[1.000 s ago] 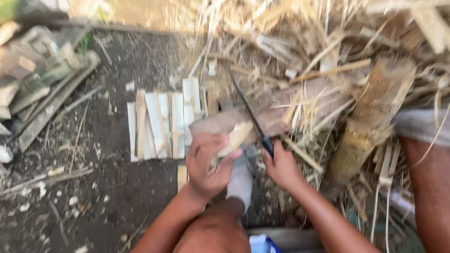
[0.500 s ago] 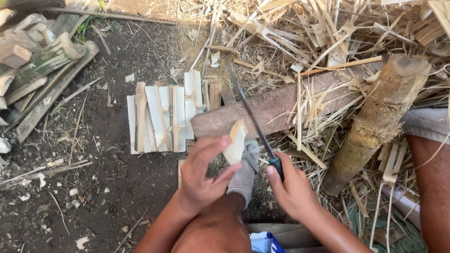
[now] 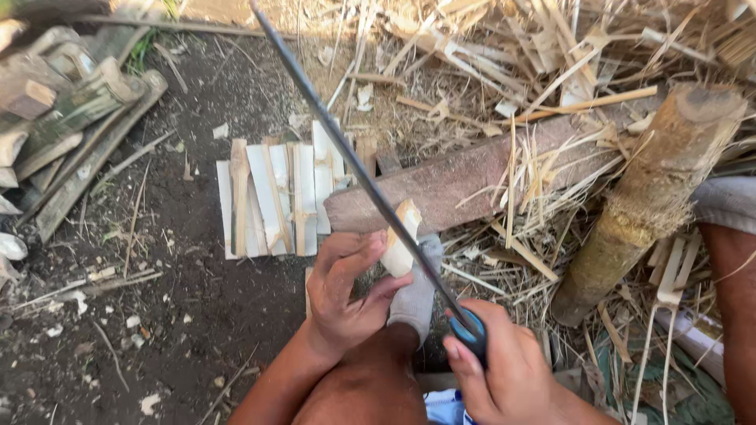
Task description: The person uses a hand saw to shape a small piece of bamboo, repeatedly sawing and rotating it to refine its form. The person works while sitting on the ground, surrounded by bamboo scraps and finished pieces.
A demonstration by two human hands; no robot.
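A: Lighting, as I read it on my feed?

B: I log soft, even daylight outdoors, no hard shadows. The straw pile [image 3: 551, 71] at upper right is brightest, nearly washed out; the dark soil [image 3: 173, 315] stays dim but legible.

A: Sharpness?

B: I note the long blade [image 3: 354, 165] crisp mid-frame. My left hand [image 3: 346, 295] and right hand [image 3: 504, 370] are slightly soft. The stacked wood [image 3: 63, 118] at the left edge looks mildly stretched.
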